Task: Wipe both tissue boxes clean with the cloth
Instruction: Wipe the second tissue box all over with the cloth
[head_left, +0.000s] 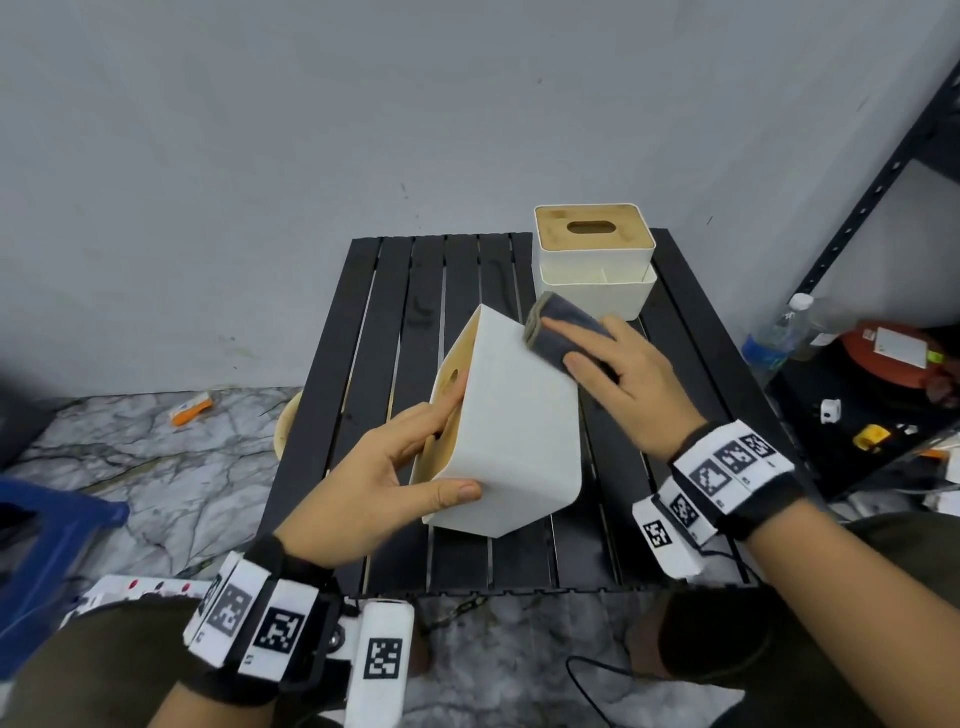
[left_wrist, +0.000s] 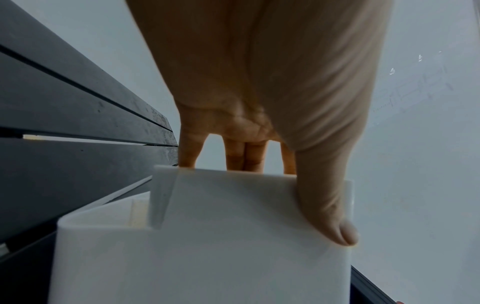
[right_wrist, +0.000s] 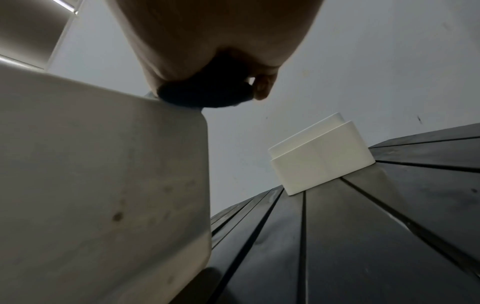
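We are gripping the near tissue box (head_left: 511, 431) with our left hand (head_left: 387, 483), thumb on its white side, fingers on the wooden lid, tipping it on the black slatted bench (head_left: 691, 374). Our right hand (head_left: 631, 384) is pressing the folded grey cloth (head_left: 563, 335) flat-fingered against the box's top right edge. The second tissue box (head_left: 595, 257) is sitting upright at the far right.
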